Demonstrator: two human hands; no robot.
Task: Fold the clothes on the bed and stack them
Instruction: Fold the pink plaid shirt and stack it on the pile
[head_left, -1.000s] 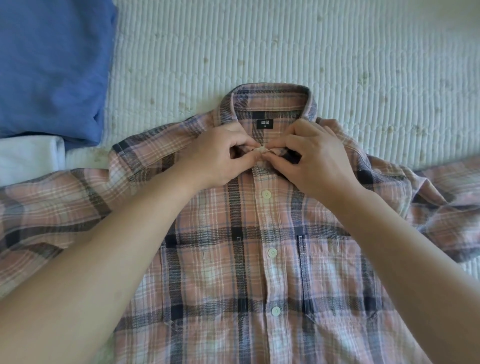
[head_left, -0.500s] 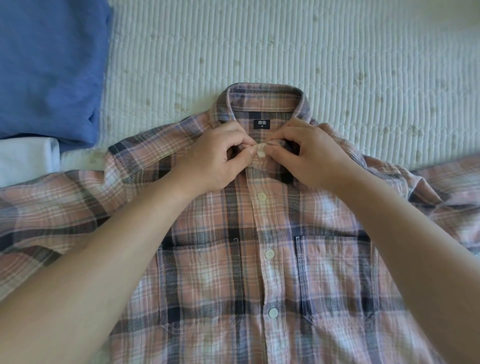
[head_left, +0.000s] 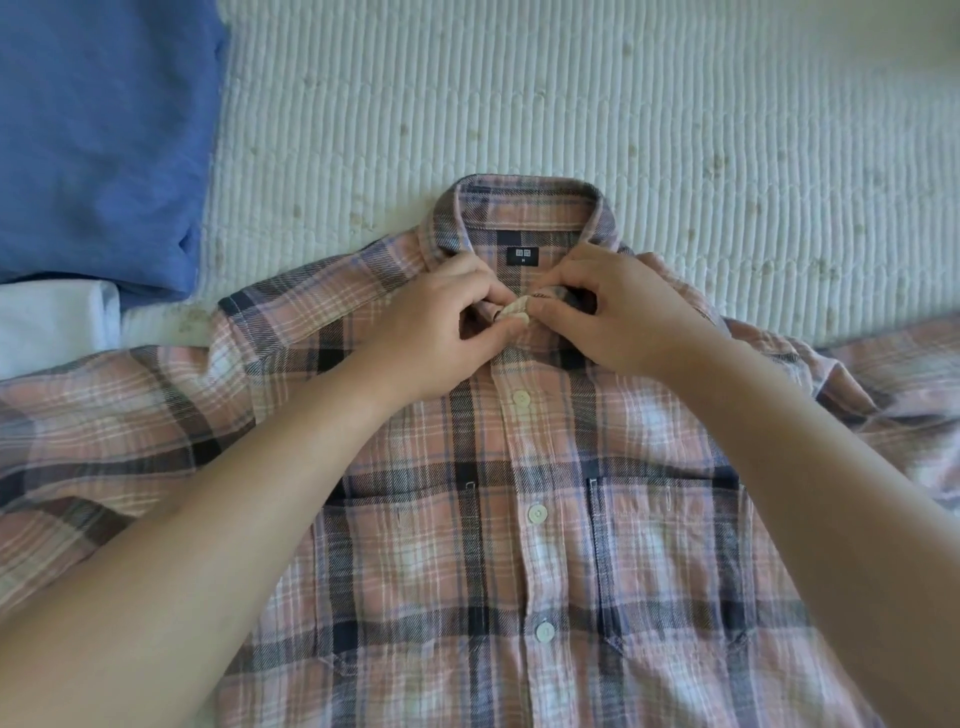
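1. The left hand (head_left: 431, 332) has its fingers curled and pinches the left edge of the shirt opening just under the collar, thumb and forefinger meeting on the cloth.
2. The right hand (head_left: 613, 317) is curled the same way, pinching the facing edge of the placket; the fingertips of the two hands almost touch over a small pale fold of fabric at the neck.
3. Both hands grip the pink, navy and white plaid flannel shirt (head_left: 519, 545), which lies front-up and flat on the bed, sleeves spread out to either side.
4. Three white round buttons (head_left: 537, 513) below the hands are fastened down the placket.
5. The shirt's collar (head_left: 524, 195) stands open above the hands, with a small dark label (head_left: 523, 254) inside it.
6. The white ribbed quilted bed cover (head_left: 675, 130) lies under everything.
7. At the far left lies a folded blue garment (head_left: 98, 135), resting on a white cloth (head_left: 52, 322) whose edge touches the shirt's left sleeve.
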